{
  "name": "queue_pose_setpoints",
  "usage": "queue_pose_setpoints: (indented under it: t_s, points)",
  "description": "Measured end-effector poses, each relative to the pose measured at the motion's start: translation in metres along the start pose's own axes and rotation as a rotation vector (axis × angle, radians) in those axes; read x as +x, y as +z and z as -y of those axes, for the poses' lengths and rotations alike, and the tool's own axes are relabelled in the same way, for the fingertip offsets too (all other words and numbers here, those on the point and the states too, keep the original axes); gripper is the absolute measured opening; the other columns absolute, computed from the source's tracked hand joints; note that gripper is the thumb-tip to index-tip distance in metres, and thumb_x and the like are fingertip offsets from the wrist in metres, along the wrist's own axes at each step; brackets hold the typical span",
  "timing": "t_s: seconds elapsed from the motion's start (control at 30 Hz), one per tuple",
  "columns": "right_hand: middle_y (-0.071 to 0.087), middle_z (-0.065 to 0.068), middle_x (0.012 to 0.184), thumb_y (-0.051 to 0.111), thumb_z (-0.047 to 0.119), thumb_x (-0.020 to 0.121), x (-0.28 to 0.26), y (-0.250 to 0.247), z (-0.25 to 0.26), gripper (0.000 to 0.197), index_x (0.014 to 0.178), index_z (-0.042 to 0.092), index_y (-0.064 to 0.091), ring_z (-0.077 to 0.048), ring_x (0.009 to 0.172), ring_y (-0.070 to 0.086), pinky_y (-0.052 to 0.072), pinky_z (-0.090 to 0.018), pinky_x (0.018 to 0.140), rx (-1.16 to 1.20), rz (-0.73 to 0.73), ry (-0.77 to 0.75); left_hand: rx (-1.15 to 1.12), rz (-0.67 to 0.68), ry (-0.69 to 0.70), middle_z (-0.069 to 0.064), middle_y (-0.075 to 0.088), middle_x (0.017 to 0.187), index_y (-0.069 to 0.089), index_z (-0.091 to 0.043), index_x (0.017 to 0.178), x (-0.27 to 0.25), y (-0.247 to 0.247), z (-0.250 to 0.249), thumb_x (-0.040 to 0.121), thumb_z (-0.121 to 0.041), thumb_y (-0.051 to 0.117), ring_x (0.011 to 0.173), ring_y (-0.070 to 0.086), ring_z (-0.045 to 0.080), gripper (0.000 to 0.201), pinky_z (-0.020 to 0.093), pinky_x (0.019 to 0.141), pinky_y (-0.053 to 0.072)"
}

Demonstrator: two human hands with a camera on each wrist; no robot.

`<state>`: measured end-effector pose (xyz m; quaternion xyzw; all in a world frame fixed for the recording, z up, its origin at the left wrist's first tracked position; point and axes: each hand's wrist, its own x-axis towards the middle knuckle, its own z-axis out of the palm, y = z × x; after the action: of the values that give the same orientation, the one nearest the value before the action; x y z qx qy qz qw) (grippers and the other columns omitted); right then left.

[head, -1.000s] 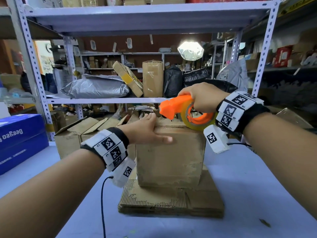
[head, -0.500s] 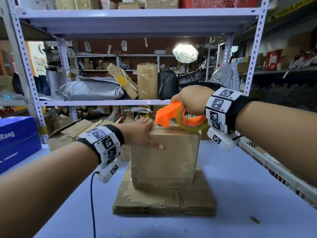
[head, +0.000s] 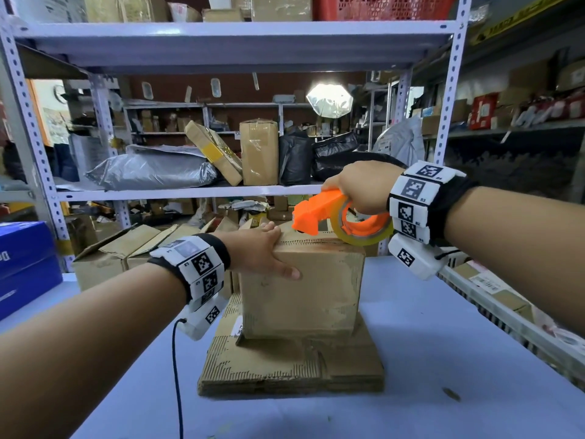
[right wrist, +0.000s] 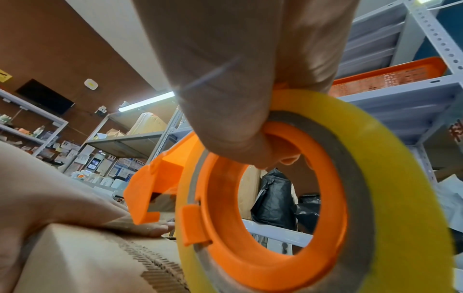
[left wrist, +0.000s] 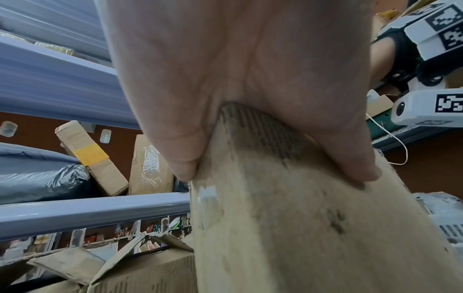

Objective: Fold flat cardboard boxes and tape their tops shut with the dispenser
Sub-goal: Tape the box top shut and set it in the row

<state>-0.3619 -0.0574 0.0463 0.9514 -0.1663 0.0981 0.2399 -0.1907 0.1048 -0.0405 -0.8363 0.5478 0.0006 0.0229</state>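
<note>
A folded brown cardboard box (head: 300, 289) stands on a stack of flat cardboard (head: 291, 369) on the pale table. My left hand (head: 269, 251) lies over the box's top left edge, its fingers flat on the top flaps and its thumb down the front face; in the left wrist view the left hand (left wrist: 250, 79) straddles the box (left wrist: 300, 228). My right hand (head: 357, 188) grips an orange tape dispenser (head: 319, 213) through its ring, with the yellow tape roll (right wrist: 400, 198) on it. The dispenser's nose (right wrist: 140, 198) sits at the box top, beside my left fingers (right wrist: 150, 230).
Open cardboard boxes (head: 107, 258) stand behind my left arm and a blue box (head: 25, 264) at far left. A metal shelf rack (head: 190, 191) full of parcels runs across the back. The table's edge (head: 506, 315) runs along the right, and a black cable (head: 177, 375) hangs from my left wrist.
My right hand has lowered the dispenser until its nose reaches the box top. My left hand has stayed on the box's top left edge.
</note>
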Motion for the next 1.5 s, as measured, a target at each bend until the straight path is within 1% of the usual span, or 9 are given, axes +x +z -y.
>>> queue_pose_setpoints:
  t_s: [0.17,0.3,0.4,0.6,0.83,0.97,1.1,1.33,1.5]
  points:
    - [0.049,0.011,0.073,0.058,0.007,0.081,-0.01,0.002,-0.009,0.056,0.129,0.035,0.056,-0.003,0.064,0.044,0.027,-0.024,0.049,0.041,-0.004,0.013,-0.03,0.001,-0.006,-0.003,0.005,0.169,0.008,-0.021,0.161,0.003,0.005,0.003,0.07,-0.087,0.057,0.154,0.014,0.019,0.123,0.04,0.122,0.016]
    - [0.054,0.01,0.078,0.05,0.0,0.085,-0.023,0.021,-0.01,0.057,0.131,0.034,0.055,-0.013,0.066,0.051,0.039,-0.029,0.052,0.064,0.082,0.031,-0.18,0.057,-0.044,-0.004,0.033,0.16,0.013,-0.025,0.161,-0.003,0.032,0.015,0.072,-0.082,0.063,0.139,0.042,0.019,0.117,0.037,0.116,0.034]
    - [0.06,0.0,0.098,0.048,-0.006,0.082,-0.037,0.048,-0.013,0.066,0.135,0.032,0.052,-0.021,0.08,0.05,0.041,-0.032,0.058,0.191,0.028,0.08,-0.128,0.04,-0.006,-0.003,0.014,0.168,0.006,-0.022,0.162,-0.004,0.038,0.018,0.072,-0.086,0.056,0.147,0.031,0.02,0.121,0.036,0.117,0.027]
    - [0.067,-0.006,0.111,0.05,-0.006,0.081,-0.036,0.062,-0.02,0.064,0.133,0.032,0.055,-0.02,0.083,0.051,0.036,-0.03,0.059,0.268,-0.045,0.093,-0.069,0.087,0.026,-0.004,0.029,0.156,0.015,-0.024,0.16,0.004,0.02,0.016,0.071,-0.078,0.068,0.136,0.04,0.02,0.117,0.037,0.113,0.034]
    - [0.064,-0.003,0.102,0.05,-0.006,0.078,-0.033,0.06,-0.017,0.069,0.132,0.038,0.053,-0.024,0.087,0.057,0.053,-0.041,0.073,0.316,-0.083,0.112,0.003,0.064,0.013,0.0,0.032,0.148,0.011,-0.03,0.16,0.005,0.002,0.03,0.065,-0.08,0.071,0.133,0.038,0.023,0.123,0.044,0.113,0.037]
    - [0.065,-0.004,0.107,0.06,0.0,0.08,-0.026,0.06,-0.006,0.065,0.134,0.036,0.052,-0.023,0.087,0.055,0.048,-0.036,0.072,0.331,-0.101,0.102,-0.011,0.109,-0.013,-0.006,0.03,0.141,0.007,-0.035,0.16,0.001,0.003,0.043,0.064,-0.078,0.073,0.123,0.04,0.018,0.124,0.039,0.109,0.038]
    - [0.066,-0.003,0.115,0.072,0.009,0.078,-0.022,0.059,0.0,0.063,0.133,0.033,0.053,-0.024,0.095,0.057,0.05,-0.039,0.079,0.339,-0.082,0.079,-0.079,0.125,-0.039,-0.005,0.025,0.153,0.007,-0.035,0.16,0.001,0.018,0.045,0.067,-0.073,0.076,0.137,0.036,0.021,0.121,0.042,0.116,0.033]
    - [0.066,0.003,0.108,0.059,0.001,0.083,-0.023,0.06,-0.002,0.061,0.13,0.038,0.054,-0.021,0.09,0.059,0.053,-0.037,0.075,0.354,-0.07,0.118,-0.245,0.11,-0.02,-0.01,0.049,0.132,0.03,-0.029,0.151,0.009,0.013,0.031,0.07,-0.064,0.08,0.108,0.05,0.01,0.102,0.026,0.085,0.043]
    - [0.066,0.001,0.108,0.053,-0.001,0.084,-0.034,0.059,-0.008,0.061,0.13,0.038,0.053,-0.02,0.088,0.059,0.055,-0.038,0.073,0.361,-0.025,0.127,-0.243,0.032,0.03,-0.013,0.039,0.126,0.024,-0.031,0.155,0.008,0.01,0.017,0.069,-0.066,0.08,0.114,0.044,0.013,0.108,0.03,0.094,0.043]
